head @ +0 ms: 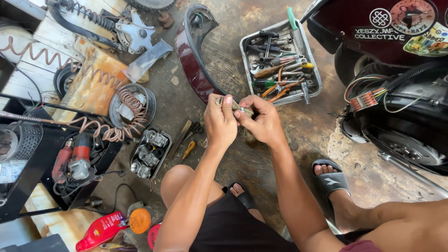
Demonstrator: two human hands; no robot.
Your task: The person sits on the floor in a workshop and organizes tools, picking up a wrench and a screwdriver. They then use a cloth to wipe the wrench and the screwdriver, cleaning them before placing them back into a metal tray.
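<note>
Bottom centre of frame: person's bare knees and black shorts, feet in black slide sandals [330,179] on the stained concrete floor [298,126].

Just above, mid-frame: left hand [220,122] and right hand [262,120] meet, thumbs touching. Fingers of both hands are closed around a small dull-metal cylindrical part [237,107], held between them above the floor. Only its top shows; rest hidden by the fingers, so can't tell its exact shape.

Lower left: red plastic bottle [100,229] lying on its side, orange round cap [140,220] beside it.

Left of the hands: small black tray of chrome sockets [150,153], a yellow-handled screwdriver [188,150] just beside it. Further left, a red power tool [80,156] in a black case.

Mid-left: pink coiled air hose [122,105] running across a round dark metal dish [132,105] and up to the upper left corner.

Directly behind the hands: dark maroon curved scooter body panel [189,56] lying on the floor, its lower end near the left hand.

Upper centre-right: rectangular grey metal tray of mixed hand tools [280,60], pliers with orange handles among them, near the right hand but not touching.

Right edge: maroon scooter body [368,14] with stickers, black wheel [410,149] below, bundle of coloured wires [366,98] hanging out.

Top left: black coil-spring shock absorber [88,18] and a silver hub part [135,30].
</note>
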